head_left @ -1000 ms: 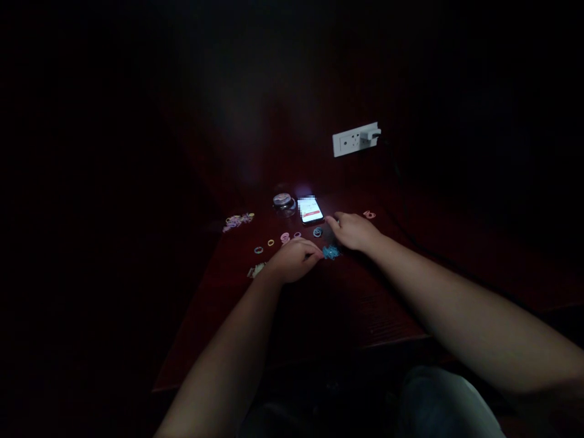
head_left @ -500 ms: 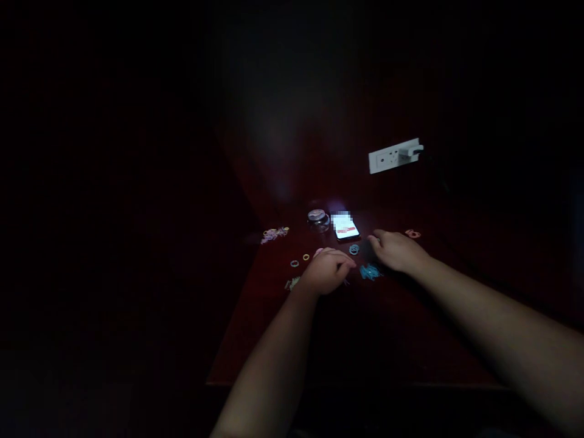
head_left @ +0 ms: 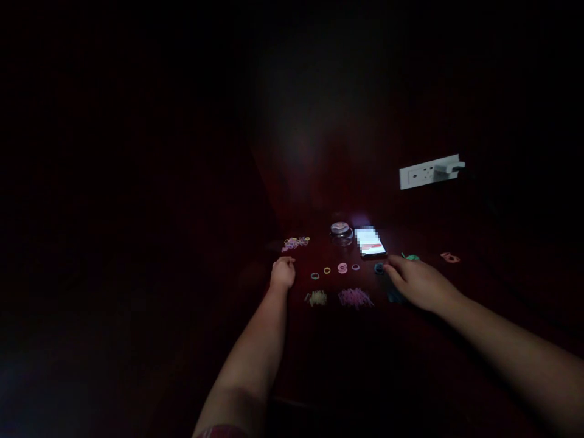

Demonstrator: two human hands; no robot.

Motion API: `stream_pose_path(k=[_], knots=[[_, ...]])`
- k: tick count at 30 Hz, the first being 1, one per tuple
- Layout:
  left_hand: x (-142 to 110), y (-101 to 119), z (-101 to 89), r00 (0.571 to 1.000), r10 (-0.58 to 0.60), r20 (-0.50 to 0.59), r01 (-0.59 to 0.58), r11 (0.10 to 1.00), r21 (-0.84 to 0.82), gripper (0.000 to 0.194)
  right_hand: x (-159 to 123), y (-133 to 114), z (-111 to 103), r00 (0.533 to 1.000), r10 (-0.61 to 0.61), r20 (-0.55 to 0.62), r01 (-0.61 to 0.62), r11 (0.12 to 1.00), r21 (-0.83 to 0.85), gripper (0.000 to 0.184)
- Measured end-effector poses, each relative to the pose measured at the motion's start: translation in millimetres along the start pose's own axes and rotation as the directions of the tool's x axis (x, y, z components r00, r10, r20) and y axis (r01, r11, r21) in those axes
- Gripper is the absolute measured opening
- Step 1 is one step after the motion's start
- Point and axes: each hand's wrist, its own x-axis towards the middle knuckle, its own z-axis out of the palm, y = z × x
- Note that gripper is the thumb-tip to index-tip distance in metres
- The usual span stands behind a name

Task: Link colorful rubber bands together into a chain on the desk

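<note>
On the dark table, my left hand (head_left: 283, 274) is just in front of a mixed pile of purple and yellow bands (head_left: 296, 244), its fingers curled; anything in them is hidden. My right hand (head_left: 417, 283) has thumb and fingertips close together beside the blue rings (head_left: 378, 268). It partly covers a blue pile of small bands (head_left: 395, 297), and green bands (head_left: 412, 258) show behind it. Between the hands lie a pale yellow pile (head_left: 316, 298) and a purple pile (head_left: 356, 297). Behind these sit a bluish ring (head_left: 314, 276), a yellow ring (head_left: 327, 271), pink rings (head_left: 342, 267) and a purple ring (head_left: 356, 267).
A clear lidded jar (head_left: 341, 234) stands at the back, beside a lit phone (head_left: 370, 242). Orange-pink rings (head_left: 450, 257) lie at the right. A wall socket (head_left: 426, 172) with a plug is above the table. The surroundings are very dark.
My left hand has moved from the middle to the left, uncovering the purple pile and pink rings. My right hand now partly covers the blue pile. The view has turned left.
</note>
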Motion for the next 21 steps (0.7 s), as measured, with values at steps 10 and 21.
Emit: stream_pose_path(k=[10, 21], knots=[[39, -16, 32.3, 0.989, -0.118, 0.085, 0.088, 0.950, 0.300, 0.050, -6, -1, 4, 0.997, -0.064, -0.033, 0.068, 0.988, 0.140, 0.032], [52, -21, 37.7, 0.993, -0.083, 0.087, 0.047, 0.935, 0.352, 0.052, -7, -1, 1, 0.998, -0.063, -0.008, 0.063, 0.983, 0.173, 0.033]])
